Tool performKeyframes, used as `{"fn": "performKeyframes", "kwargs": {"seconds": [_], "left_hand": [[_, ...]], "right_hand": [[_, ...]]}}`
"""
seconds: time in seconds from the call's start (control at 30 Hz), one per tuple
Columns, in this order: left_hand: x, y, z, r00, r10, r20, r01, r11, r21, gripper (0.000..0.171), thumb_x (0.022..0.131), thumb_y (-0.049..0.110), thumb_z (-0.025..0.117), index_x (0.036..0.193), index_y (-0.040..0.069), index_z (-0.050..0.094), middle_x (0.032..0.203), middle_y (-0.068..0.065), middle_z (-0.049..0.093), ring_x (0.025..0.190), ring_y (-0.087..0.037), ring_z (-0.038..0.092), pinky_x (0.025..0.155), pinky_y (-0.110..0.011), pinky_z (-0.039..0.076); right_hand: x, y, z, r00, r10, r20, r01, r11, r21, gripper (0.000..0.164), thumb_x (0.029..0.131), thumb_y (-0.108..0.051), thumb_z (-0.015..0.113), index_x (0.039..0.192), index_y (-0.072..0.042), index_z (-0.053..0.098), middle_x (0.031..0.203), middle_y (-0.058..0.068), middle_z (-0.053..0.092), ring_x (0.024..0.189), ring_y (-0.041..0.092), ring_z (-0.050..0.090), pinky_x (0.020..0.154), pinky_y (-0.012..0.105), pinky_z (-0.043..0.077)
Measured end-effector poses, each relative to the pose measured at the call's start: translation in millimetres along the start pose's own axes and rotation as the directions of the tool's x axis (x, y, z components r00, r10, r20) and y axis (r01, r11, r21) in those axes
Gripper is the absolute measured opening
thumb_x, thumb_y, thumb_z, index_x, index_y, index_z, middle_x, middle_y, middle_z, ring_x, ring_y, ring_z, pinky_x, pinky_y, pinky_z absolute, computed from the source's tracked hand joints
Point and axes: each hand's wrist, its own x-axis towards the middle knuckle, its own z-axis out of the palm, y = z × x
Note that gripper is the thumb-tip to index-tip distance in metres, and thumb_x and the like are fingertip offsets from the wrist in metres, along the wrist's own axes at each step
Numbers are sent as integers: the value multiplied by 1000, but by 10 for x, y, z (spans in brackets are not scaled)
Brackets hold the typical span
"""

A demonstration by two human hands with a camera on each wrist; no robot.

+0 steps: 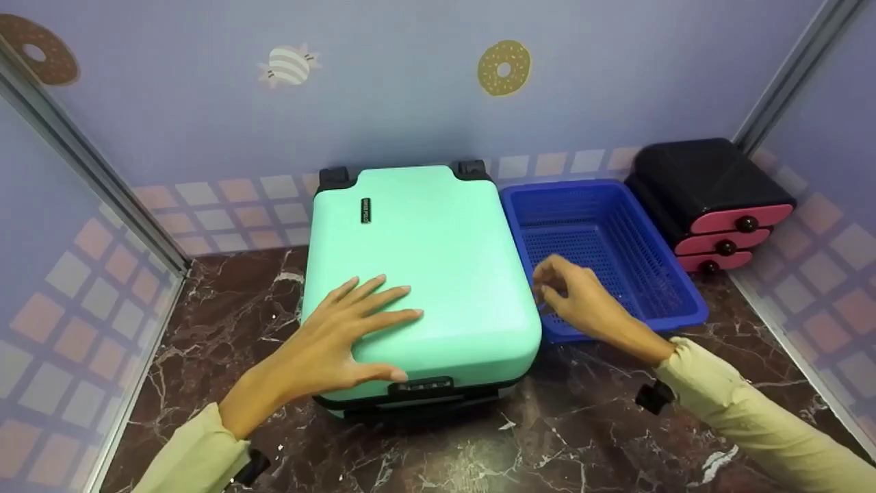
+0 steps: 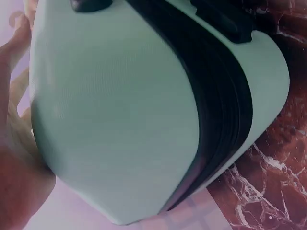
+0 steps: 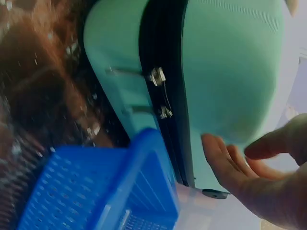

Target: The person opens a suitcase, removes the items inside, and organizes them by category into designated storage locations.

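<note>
Sleeved forearms reach in over the marble bench. Left hand (image 1: pixel 342 335) rests flat, fingers spread, on the mint suitcase (image 1: pixel 424 274), which runs lengthwise toward the wall; right hand (image 1: pixel 582 301), loosely curled and empty, hovers nearer its zipper side (image 3: pixel 163 96), beside the blue basket (image 1: pixel 674 287).

Light: bright, even, soft shadows.
Head view: sharp, edges bowed.
Wrist views: blurred, washed out, close-range.

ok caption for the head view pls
Left hand flat on a mint suitcase; right hand hovers beside a blue basket.
</note>
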Motion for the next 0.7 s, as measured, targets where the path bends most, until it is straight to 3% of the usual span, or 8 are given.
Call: {"fn": "performKeyframes", "kwargs": {"seconds": [0.1,0.23,0.33,0.47,0.6,0.7], "left_hand": [[-12,21,60,998,48,-33,-47,998,51,81,87,73,67,156,32,52,166,-4,42,156,-38,32,128,-63,20],[-10,-7,129,991,97,-97,-84,989,125,80,87,72,69,155,31,53,163,-4,46,152,-37,38,126,-62,25],[-1,-40,159,985,111,-131,-91,984,153,78,88,72,68,154,31,54,162,-2,49,151,-35,42,125,-62,29],[1,-80,162,983,116,-140,-93,983,158,79,88,73,68,154,32,54,161,-1,50,149,-33,44,123,-62,32],[-38,-112,128,987,106,-124,-87,986,145,79,87,72,69,154,32,54,161,0,50,149,-32,43,123,-61,31],[-62,-145,102,989,96,-110,-81,987,140,81,86,71,71,154,33,54,161,1,49,150,-32,43,124,-60,31]], "right_hand": [[-128,4,31,989,60,132,-54,997,-52,17,98,11,58,114,8,64,101,19,74,82,24,74,69,26,64],[-239,14,115,957,120,263,-99,991,-93,30,99,4,62,128,11,62,108,23,75,82,26,76,68,27,64],[-285,43,175,953,130,273,-117,991,-64,39,100,3,62,137,15,56,121,30,71,91,30,77,74,32,66],[-335,106,238,949,158,271,-152,988,-43,45,97,6,65,139,16,54,125,30,70,95,31,75,77,33,66],[-377,203,366,933,204,296,-234,970,69,52,95,13,63,146,14,49,136,36,61,82,36,77,63,35,65],[-385,298,490,946,190,264,-240,955,174,55,96,15,59,150,12,46,139,40,56,70,42,74,54,42,63]]}}
